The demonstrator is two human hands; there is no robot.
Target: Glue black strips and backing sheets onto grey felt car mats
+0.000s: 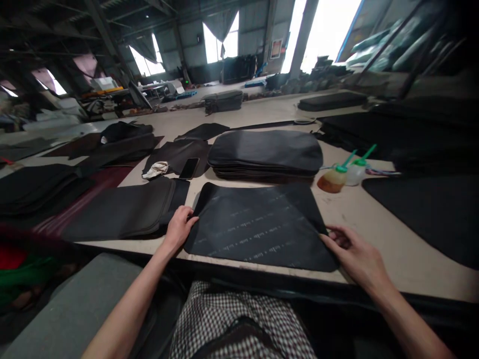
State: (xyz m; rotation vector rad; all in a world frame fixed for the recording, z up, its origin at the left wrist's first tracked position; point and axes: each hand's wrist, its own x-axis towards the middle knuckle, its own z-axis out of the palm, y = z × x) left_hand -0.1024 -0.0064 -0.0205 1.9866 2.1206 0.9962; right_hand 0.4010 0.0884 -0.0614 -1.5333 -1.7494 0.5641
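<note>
A flat black panel (pixel 258 224) with faint lines of printed text lies on the table (pixel 377 219) right in front of me. My left hand (pixel 179 227) pinches its left edge, fingers curled onto the material. My right hand (pixel 355 254) rests on the panel's right edge near the front corner, fingers bent and holding it. Behind the panel stands a stack of black rounded panels (pixel 265 152).
Two squeeze bottles with green nozzles (pixel 342 174) stand right of the stack. A phone (pixel 189 168) and a crumpled cloth (pixel 155 170) lie at left, near a folded black piece (pixel 123 212). More black sheets cover the table's right (pixel 430 214) and left sides.
</note>
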